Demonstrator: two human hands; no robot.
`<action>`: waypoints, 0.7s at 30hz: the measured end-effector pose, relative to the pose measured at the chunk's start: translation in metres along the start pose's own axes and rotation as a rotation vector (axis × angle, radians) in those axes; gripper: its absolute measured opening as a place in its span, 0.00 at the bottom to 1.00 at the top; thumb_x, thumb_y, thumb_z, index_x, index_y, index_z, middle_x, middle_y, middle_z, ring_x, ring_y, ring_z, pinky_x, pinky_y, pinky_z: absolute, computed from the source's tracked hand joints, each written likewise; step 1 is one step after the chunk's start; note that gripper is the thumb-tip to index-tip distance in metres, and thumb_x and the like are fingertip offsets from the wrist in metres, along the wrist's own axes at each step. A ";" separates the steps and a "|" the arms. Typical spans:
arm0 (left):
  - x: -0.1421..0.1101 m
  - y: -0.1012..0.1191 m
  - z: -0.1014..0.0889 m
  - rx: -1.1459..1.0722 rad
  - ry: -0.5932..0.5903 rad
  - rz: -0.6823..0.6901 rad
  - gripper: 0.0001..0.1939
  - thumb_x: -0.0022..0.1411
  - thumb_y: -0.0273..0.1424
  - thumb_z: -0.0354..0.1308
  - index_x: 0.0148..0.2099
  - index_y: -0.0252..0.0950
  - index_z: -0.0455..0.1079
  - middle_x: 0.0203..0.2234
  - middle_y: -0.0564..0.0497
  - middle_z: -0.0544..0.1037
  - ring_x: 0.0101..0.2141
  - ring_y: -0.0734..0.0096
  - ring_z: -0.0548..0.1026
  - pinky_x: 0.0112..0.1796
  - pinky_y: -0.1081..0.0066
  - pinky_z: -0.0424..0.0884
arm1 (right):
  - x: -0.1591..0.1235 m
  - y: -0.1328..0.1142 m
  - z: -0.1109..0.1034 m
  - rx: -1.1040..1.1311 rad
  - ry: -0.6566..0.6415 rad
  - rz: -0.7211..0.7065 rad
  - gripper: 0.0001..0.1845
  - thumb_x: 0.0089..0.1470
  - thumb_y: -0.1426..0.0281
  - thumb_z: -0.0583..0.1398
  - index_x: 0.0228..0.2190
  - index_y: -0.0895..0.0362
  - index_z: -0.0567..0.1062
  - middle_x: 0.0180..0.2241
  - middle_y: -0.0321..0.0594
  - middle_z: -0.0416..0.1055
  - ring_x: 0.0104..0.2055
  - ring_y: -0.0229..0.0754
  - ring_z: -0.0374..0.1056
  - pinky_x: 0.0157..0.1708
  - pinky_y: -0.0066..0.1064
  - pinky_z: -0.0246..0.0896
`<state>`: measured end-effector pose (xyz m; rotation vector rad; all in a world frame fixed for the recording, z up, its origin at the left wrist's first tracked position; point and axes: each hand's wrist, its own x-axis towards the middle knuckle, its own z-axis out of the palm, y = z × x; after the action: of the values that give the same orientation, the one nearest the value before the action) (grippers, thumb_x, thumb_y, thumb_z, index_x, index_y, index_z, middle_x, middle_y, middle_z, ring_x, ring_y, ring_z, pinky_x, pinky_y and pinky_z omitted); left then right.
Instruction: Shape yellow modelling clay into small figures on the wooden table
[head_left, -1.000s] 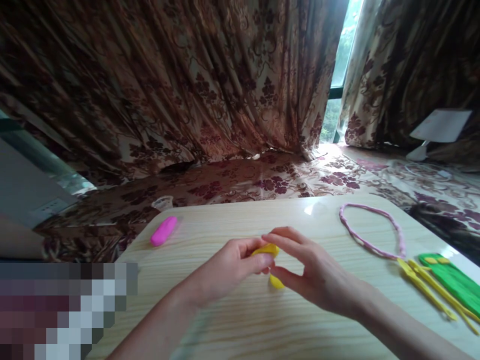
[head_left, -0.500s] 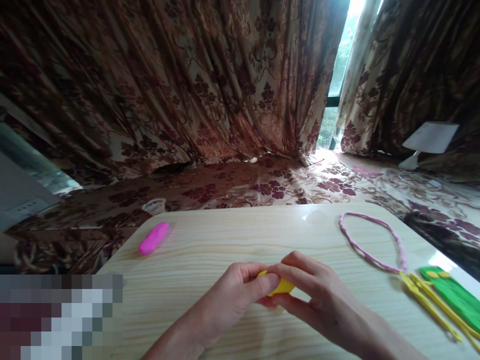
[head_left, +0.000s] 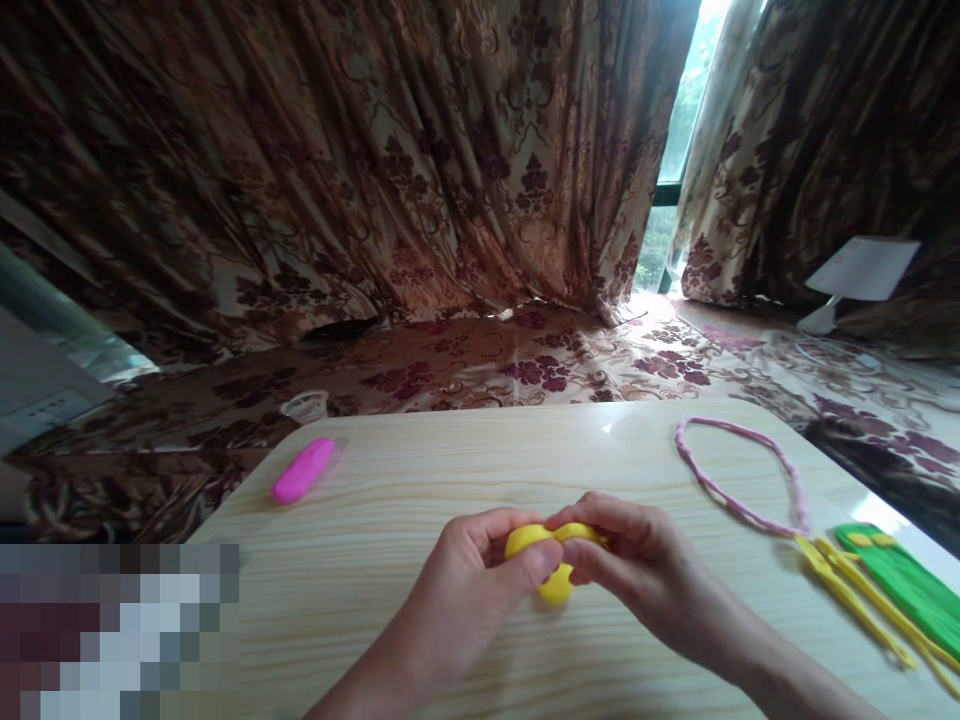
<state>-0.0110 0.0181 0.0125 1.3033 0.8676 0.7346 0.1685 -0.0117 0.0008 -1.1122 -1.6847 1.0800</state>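
Yellow modelling clay [head_left: 527, 540] is pinched between my two hands over the near middle of the table. My left hand [head_left: 472, 575] grips its left part with thumb and fingers. The fingertips of my right hand [head_left: 645, 548] are closed on the right part, and the thumbs nearly meet at the middle. Just below the fingers shows another rounded yellow part [head_left: 556, 585]; whether it joins the held clay is hidden.
On the pale wooden table [head_left: 420, 460] lie a pink clay roll [head_left: 303, 471] at left, a twisted pink loop [head_left: 739, 510] at right, yellow clay strips [head_left: 855, 600] and a green clay slab [head_left: 904, 580]. A white lamp [head_left: 862, 268] stands beyond.
My right hand has turned from covering the yellow clay to pinching its right side. More clay now shows, in rounded lobes on both sides of the thumbs and below.
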 end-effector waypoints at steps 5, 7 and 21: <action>0.003 -0.007 -0.009 -0.151 -0.063 -0.166 0.20 0.63 0.41 0.49 0.35 0.28 0.74 0.24 0.47 0.74 0.27 0.71 0.71 0.34 0.67 0.68 | -0.004 0.007 -0.013 -0.400 -0.031 -0.239 0.35 0.53 0.68 0.61 0.59 0.48 0.54 0.52 0.45 0.62 0.46 0.43 0.66 0.45 0.35 0.63; 0.002 -0.009 -0.010 -0.224 -0.130 -0.211 0.23 0.64 0.42 0.45 0.35 0.29 0.73 0.22 0.49 0.72 0.23 0.74 0.70 0.30 0.69 0.67 | -0.003 0.004 -0.014 -0.439 -0.104 -0.339 0.32 0.55 0.70 0.59 0.59 0.48 0.54 0.51 0.45 0.63 0.48 0.43 0.64 0.46 0.34 0.62; -0.003 -0.004 -0.005 0.761 0.114 0.590 0.13 0.59 0.28 0.56 0.46 0.41 0.71 0.41 0.49 0.75 0.44 0.62 0.68 0.49 0.62 0.61 | 0.003 0.001 -0.006 0.213 -0.077 0.205 0.17 0.58 0.61 0.54 0.24 0.59 0.70 0.19 0.32 0.63 0.20 0.32 0.59 0.21 0.24 0.57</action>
<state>-0.0173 0.0172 0.0084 2.2721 0.8951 0.9841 0.1733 -0.0079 0.0020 -1.1333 -1.4956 1.4128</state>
